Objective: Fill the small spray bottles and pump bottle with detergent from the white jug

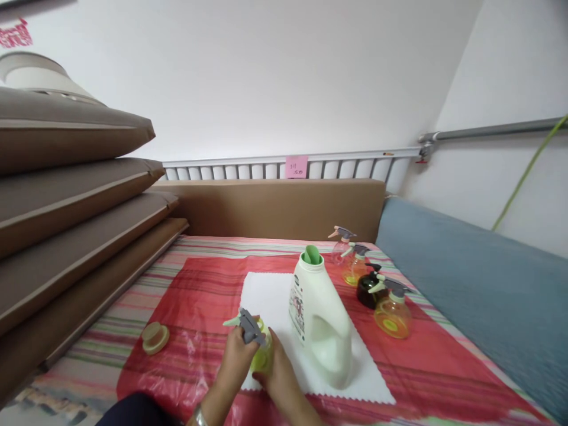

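My left hand (238, 356) is closed around the neck and grey trigger head of a small spray bottle (262, 358). The bottle holds yellow-green liquid and has a pale green nozzle pointing left. My right hand (280, 368) wraps the bottle's body from the right side. Just right of my hands stands a large pale green jug (327, 331), upright on a white cloth (261, 290) with a scalloped edge. Its mouth is uncapped, with a green spout inside. A round cream cap (155, 338) lies to the left on red plastic sheeting (190, 296).
Right of the jug stand a clear spray bottle (341, 248), two spray bottles with yellow or orange liquid (355, 269) (393, 319), and a dark pump bottle (369, 290). Stacked brown cushions (84, 189) rise at left. A blue padded panel (470, 284) borders the right.
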The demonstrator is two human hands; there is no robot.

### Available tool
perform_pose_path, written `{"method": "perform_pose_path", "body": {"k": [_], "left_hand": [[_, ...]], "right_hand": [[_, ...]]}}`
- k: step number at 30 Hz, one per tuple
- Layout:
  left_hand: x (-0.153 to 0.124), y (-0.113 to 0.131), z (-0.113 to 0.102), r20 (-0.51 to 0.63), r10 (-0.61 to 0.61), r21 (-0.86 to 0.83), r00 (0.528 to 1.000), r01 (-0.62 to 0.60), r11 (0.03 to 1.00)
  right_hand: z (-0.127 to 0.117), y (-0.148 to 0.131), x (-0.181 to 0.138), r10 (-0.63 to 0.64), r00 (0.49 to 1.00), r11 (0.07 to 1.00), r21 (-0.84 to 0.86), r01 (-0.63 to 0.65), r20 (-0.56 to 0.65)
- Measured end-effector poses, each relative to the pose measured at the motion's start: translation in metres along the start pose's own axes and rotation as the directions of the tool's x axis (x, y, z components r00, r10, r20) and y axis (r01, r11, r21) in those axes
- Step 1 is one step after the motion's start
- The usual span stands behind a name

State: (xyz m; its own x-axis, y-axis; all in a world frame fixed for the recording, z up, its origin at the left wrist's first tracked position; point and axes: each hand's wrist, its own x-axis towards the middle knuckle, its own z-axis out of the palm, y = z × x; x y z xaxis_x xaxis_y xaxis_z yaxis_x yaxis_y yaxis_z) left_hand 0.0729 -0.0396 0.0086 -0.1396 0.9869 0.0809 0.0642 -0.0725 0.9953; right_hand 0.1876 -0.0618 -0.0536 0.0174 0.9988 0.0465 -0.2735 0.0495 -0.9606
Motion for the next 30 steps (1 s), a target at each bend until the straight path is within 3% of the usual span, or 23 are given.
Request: {"method": "perform_pose_path", "body": {"k": [3,6,8,9,11,14,17,20,25,30], "left_hand": [[0.001,-0.004,-0.006,0.01,-0.025,-0.044,1.0,0.025,0.999],[0.001,-0.006,-0.01,0.009,-0.067,-0.089,0.998,0.068,0.994],[0.001,-0.006,-0.012,0.011,-0.087,-0.134,0.996,0.088,0.987],[0.001,-0.005,-0.012,0.015,-0.094,-0.16,0.995,0.095,0.983],[0.001,-0.004,-0.012,0.022,-0.102,-0.2,0.995,0.104,0.974],[-0.001,-0.004,-0.011,0.03,-0.105,-0.235,0.994,0.109,0.966],[-0.003,-0.006,-0.01,0.021,-0.105,-0.285,0.994,0.107,0.952],[-0.003,-0.007,-0.01,0.009,-0.102,-0.341,0.995,0.099,0.935],[-0.002,-0.009,-0.01,0.014,-0.092,-0.366,0.996,0.091,0.926],[-0.001,-0.016,-0.007,0.027,-0.071,-0.332,0.997,0.076,0.94]], "right_hand": [[-0.011,-0.013,-0.024,-0.12,0.988,0.981,-0.162,0.103,-0.1],[-0.04,-0.044,-0.052,-0.25,0.951,0.941,-0.276,0.195,-0.183],[-0.065,-0.069,-0.062,-0.335,0.897,0.909,-0.35,0.226,-0.29],[-0.078,-0.081,-0.063,-0.383,0.846,0.883,-0.415,0.217,-0.371],[-0.098,-0.097,-0.056,-0.366,0.792,0.874,-0.473,0.112,-0.488],[-0.11,-0.1,-0.035,-0.277,0.827,0.872,-0.489,0.003,-0.489],[-0.104,-0.091,-0.016,-0.209,0.873,0.842,-0.535,-0.069,-0.441],[-0.096,-0.094,-0.008,-0.22,0.883,0.798,-0.597,-0.082,-0.415],[-0.094,-0.147,-0.007,-0.275,0.899,0.7,-0.712,-0.056,-0.341],[-0.105,-0.216,-0.02,-0.213,0.961,0.529,-0.847,-0.041,-0.179]]}}
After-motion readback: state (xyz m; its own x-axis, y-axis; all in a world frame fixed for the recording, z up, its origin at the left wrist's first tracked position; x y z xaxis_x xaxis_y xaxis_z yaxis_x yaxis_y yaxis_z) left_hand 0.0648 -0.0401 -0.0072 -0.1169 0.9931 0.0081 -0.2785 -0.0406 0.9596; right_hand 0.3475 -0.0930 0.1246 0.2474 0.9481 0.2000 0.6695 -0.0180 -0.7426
